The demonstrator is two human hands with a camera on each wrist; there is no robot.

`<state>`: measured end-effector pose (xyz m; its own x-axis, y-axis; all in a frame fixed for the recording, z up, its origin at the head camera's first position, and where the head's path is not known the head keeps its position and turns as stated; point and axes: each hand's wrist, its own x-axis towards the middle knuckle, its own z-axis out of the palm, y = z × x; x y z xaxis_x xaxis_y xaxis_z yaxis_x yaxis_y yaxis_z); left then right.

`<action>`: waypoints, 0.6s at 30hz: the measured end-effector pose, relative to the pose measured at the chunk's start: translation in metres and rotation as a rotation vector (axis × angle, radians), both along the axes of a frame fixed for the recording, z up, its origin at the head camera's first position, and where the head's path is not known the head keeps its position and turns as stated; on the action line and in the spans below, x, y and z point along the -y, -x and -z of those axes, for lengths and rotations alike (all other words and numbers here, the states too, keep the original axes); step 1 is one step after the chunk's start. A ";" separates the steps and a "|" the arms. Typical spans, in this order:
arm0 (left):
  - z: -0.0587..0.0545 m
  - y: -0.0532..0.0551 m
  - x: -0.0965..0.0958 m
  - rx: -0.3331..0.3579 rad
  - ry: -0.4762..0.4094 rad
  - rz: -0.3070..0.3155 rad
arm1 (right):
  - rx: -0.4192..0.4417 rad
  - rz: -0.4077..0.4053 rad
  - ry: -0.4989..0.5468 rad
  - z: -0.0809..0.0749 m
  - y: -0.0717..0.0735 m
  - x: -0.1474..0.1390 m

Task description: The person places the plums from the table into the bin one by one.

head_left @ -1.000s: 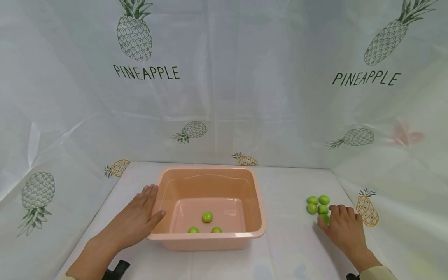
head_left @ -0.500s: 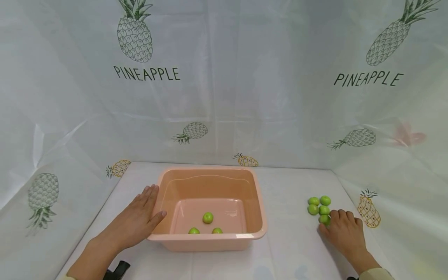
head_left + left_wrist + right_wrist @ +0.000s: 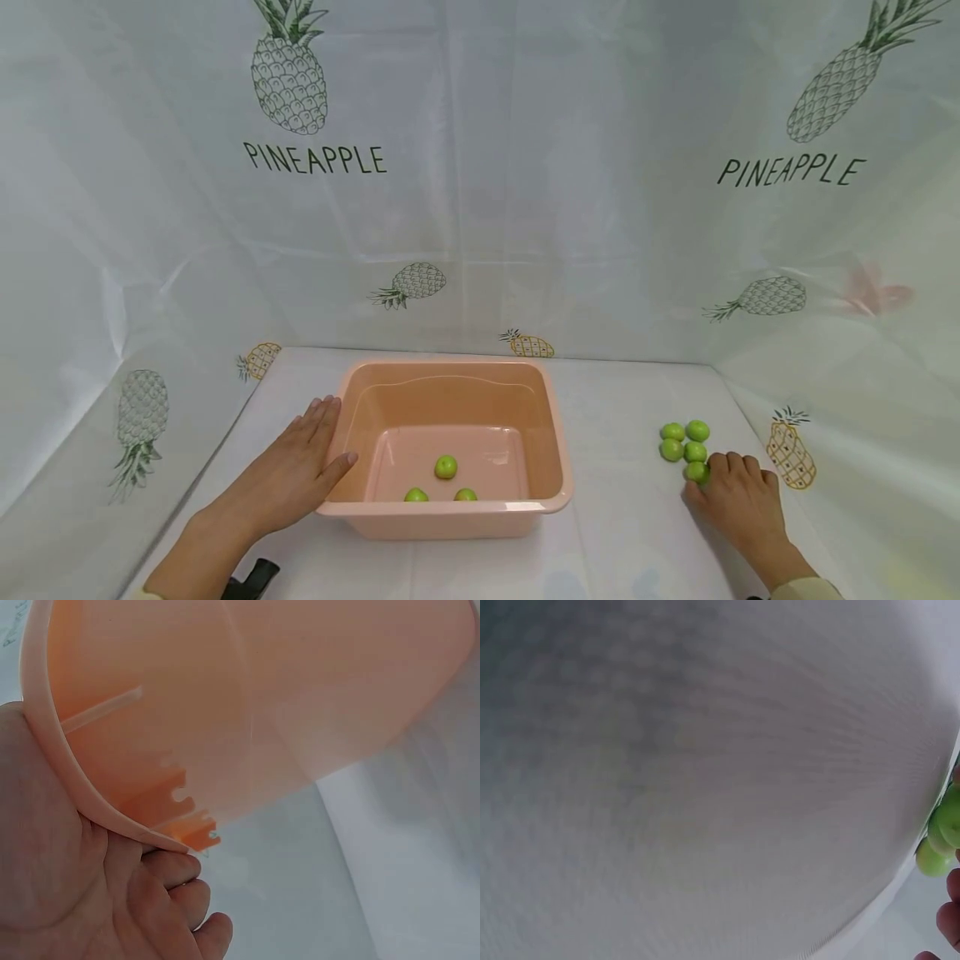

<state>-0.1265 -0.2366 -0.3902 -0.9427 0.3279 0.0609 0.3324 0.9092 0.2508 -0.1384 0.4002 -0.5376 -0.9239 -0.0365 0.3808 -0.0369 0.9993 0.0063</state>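
Observation:
My left hand [image 3: 296, 467] rests on the left rim of a peach-coloured plastic basin [image 3: 450, 517], fingers laid straight along it and thumb over the near corner. In the left wrist view the palm lies against the rim. Three small round green fruits sit in the basin, one [image 3: 446, 467] in the middle of its floor. To the right, my right hand [image 3: 742, 504] is down at a cluster of several like fruits [image 3: 672, 450]. Its thumb and forefinger pinch the nearest green fruit [image 3: 696, 472]. Only fingertips [image 3: 949, 922] and part of the cluster show in the right wrist view.
White cloth [image 3: 615, 500] covers the table. Pale sheeting [image 3: 585, 208] printed with pineapples hangs behind it and along both sides. White sheeting close to the lens [image 3: 705, 787] fills most of the right wrist view. A black strap [image 3: 255, 579] shows by the left wrist.
The left side sheeting has billowed inward to the right. My right thumb and forefinger have shifted slightly, so more of the nearest fruit shows. The left hand and basin have stayed put.

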 end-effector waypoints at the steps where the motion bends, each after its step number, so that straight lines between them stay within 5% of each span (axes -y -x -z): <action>1: 0.000 0.000 0.000 0.000 0.000 0.001 | -0.002 -0.002 0.000 0.000 0.000 0.000; 18: -0.006 0.006 0.002 0.017 0.024 0.005 | -0.027 -0.052 -0.023 -0.014 0.006 0.013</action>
<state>-0.1322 -0.2391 -0.3843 -0.9418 0.3341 0.0367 0.3331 0.9133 0.2343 -0.1446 0.3877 -0.5237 -0.9099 -0.0934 0.4041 -0.0883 0.9956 0.0312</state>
